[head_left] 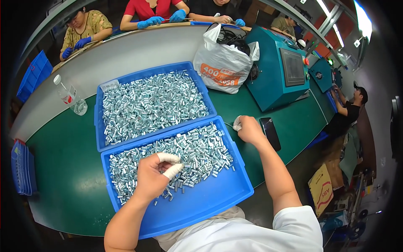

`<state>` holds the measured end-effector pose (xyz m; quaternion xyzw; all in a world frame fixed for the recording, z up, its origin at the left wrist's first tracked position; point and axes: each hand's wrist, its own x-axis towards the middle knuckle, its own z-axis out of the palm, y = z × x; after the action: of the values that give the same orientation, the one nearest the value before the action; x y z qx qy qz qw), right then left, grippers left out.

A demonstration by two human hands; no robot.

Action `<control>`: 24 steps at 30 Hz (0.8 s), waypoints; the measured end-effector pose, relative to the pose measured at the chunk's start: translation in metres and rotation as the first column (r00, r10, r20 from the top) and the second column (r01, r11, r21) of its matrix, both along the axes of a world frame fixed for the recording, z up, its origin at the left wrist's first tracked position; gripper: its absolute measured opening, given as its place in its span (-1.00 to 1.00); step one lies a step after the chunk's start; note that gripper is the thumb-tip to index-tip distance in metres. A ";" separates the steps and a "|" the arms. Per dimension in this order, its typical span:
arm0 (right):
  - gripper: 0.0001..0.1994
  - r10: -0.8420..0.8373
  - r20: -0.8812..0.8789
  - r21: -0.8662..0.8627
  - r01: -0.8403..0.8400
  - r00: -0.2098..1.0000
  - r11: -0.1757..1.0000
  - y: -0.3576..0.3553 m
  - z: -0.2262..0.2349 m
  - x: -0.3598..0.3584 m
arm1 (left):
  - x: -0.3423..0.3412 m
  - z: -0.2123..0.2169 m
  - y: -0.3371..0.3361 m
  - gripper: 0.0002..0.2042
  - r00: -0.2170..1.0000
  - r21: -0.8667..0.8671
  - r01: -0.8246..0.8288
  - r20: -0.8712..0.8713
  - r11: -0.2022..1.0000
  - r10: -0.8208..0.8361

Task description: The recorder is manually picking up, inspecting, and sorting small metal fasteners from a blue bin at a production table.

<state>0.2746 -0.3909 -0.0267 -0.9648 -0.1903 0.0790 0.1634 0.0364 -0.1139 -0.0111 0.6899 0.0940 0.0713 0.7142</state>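
Note:
My left hand (156,173) is over the near blue tray (197,210), thumb and forefinger in white finger covers and bent into a pinch. Against the shiny parts behind, whatever is between the fingertips cannot be made out. Small silvery metal sleeves (201,153) lie heaped across the far part of this tray, thinning out toward me. Just right of the tray, my right hand (248,129) is closed, its fingertips also covered in white. From it a thin, rod-like thing (228,124) sticks out toward the tray; most of it is hidden.
A second blue tray (97,122), full of sleeves, adjoins the near one. A bottle (71,96) stands left; a white plastic bag (220,63) and teal machine (273,71) stand behind. A phone (270,133) lies beside my right hand. Several people work beyond the partition.

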 end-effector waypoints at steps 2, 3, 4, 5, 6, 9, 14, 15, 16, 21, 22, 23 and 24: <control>-0.85 0.010 0.056 0.007 -0.010 0.998 1.000 0.000 0.001 -0.002 | -0.001 0.002 -0.001 -0.82 1.000 -0.053 0.007 -0.023 0.999 -0.009; -0.84 0.030 0.102 0.011 -0.031 0.994 0.999 0.002 0.004 -0.004 | -0.002 0.003 -0.002 -0.83 0.998 -0.109 0.002 -0.056 0.994 -0.008; -0.84 0.033 0.105 0.014 -0.035 0.994 0.999 0.004 0.009 -0.006 | -0.003 0.002 -0.001 -0.82 0.998 -0.141 -0.004 -0.068 0.990 -0.005; -0.83 -0.037 -0.016 0.227 0.040 0.999 0.973 0.005 0.015 -0.008 | -0.002 0.006 -0.001 -0.82 0.998 -0.138 -0.008 -0.065 0.990 -0.001; -0.81 -0.082 -0.152 0.413 0.138 0.985 0.900 0.006 0.023 -0.012 | -0.001 0.013 -0.002 -0.83 0.995 -0.164 -0.047 -0.095 0.985 0.031; -0.78 0.123 -0.371 0.721 0.202 0.920 0.663 0.004 0.034 -0.011 | 0.001 0.012 0.002 -0.83 0.991 -0.143 -0.068 -0.120 0.987 0.051; -0.74 0.599 -0.291 0.935 0.090 0.746 0.342 0.041 0.063 -0.038 | 0.001 0.007 0.012 -0.90 0.990 -0.205 -0.075 -0.130 0.976 0.049; -0.74 0.600 -0.291 0.936 0.091 0.745 0.340 0.049 0.064 -0.042 | 0.002 0.008 0.011 -0.90 0.990 -0.203 -0.076 -0.131 0.976 0.050; -0.75 0.590 -0.203 0.944 -0.003 0.782 0.330 0.057 0.064 -0.046 | 0.003 0.008 0.011 -0.91 0.990 -0.189 -0.091 -0.119 0.978 0.069; -0.88 0.217 0.279 0.728 -0.354 0.935 0.587 0.047 0.064 -0.036 | 0.005 0.013 0.012 -0.91 0.985 -0.159 -0.130 -0.135 0.979 0.109; -0.88 0.130 0.301 0.726 -0.316 0.945 0.611 0.041 0.059 -0.030 | 0.005 0.013 0.012 -0.91 0.985 -0.175 -0.134 -0.134 0.975 0.112; -0.88 0.043 0.323 0.723 -0.276 0.945 0.633 0.033 0.051 -0.023 | 0.004 0.012 0.012 -0.91 0.985 -0.192 -0.138 -0.133 0.972 0.114; -0.84 0.014 0.333 0.644 -0.238 0.943 0.727 0.024 0.045 -0.014 | 0.004 0.014 0.012 -0.91 0.984 -0.193 -0.145 -0.135 0.971 0.120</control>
<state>0.2605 -0.3666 0.0179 -0.8238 -0.2946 -0.1346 0.4652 0.0403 -0.1021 0.0024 0.6091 0.1901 0.0666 0.7670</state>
